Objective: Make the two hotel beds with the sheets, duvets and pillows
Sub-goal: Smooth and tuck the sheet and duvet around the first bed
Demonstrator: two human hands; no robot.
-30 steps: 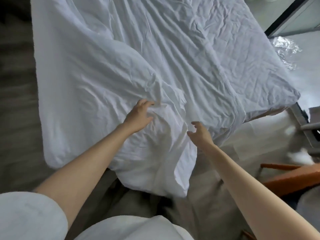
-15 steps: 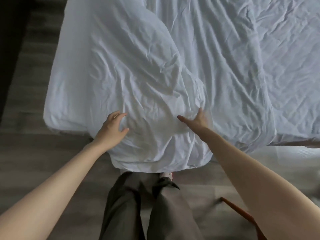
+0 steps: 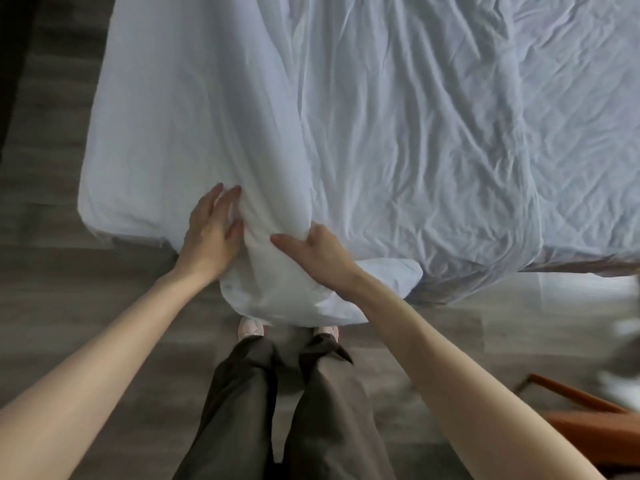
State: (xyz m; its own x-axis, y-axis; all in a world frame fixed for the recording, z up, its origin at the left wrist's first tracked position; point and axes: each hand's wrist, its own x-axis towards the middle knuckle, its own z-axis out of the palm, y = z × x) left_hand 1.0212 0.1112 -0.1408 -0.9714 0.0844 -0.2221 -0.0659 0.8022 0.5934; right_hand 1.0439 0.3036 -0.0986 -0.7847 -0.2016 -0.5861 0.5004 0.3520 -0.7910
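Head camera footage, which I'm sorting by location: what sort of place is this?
Probably a bedroom, possibly in a hotel. A bed covered in a crumpled white sheet fills the view, it stands on grey wood-look flooring, and part of an orange chair shows at the lower right.

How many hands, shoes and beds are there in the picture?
Hands: 2, left hand and right hand, both on the white bedding
Shoes: 2, pale toes showing under the bedding
Beds: 1
Total: 5
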